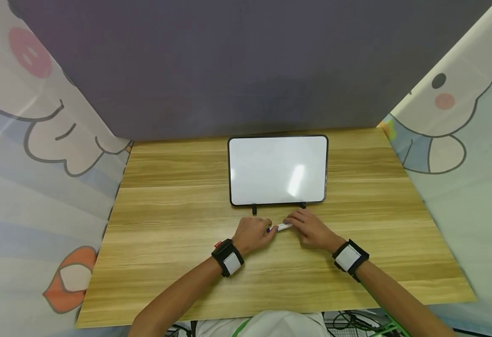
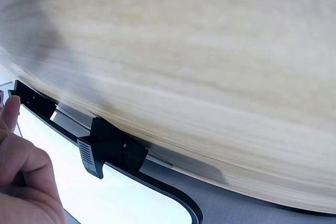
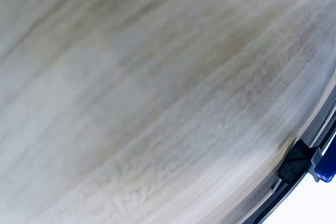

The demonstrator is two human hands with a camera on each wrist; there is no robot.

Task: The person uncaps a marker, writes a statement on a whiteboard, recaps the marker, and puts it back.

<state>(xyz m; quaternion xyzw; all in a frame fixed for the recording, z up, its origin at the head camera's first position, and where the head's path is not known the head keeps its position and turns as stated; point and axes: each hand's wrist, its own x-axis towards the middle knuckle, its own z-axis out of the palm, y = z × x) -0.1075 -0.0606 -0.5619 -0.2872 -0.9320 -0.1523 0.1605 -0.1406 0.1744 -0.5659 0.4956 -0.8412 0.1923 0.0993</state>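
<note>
A slim white marker (image 1: 284,227) with a dark blue end lies between the two hands, low over the wooden table. My left hand (image 1: 253,234) pinches its blue end with thumb and fingers. The right hand (image 1: 311,229) grips the white end, fingertips bent over it. Just beyond the hands, a whiteboard (image 1: 271,173) with a black frame leans back on small black feet, its face blank. In the left wrist view, the curled left hand (image 2: 26,177) shows at the lower left edge. A blue piece of the marker (image 3: 328,163) appears at the right wrist view's edge; the right hand is outside that view.
A black clip foot (image 2: 113,148) supports the board's lower edge, and another foot (image 1: 254,209) juts toward the left hand. A grey panel (image 1: 246,70) rises behind the wooden table (image 1: 165,234). Cartoon-printed curtains (image 1: 31,196) hang at both sides. Cables (image 1: 351,320) lie below the front edge.
</note>
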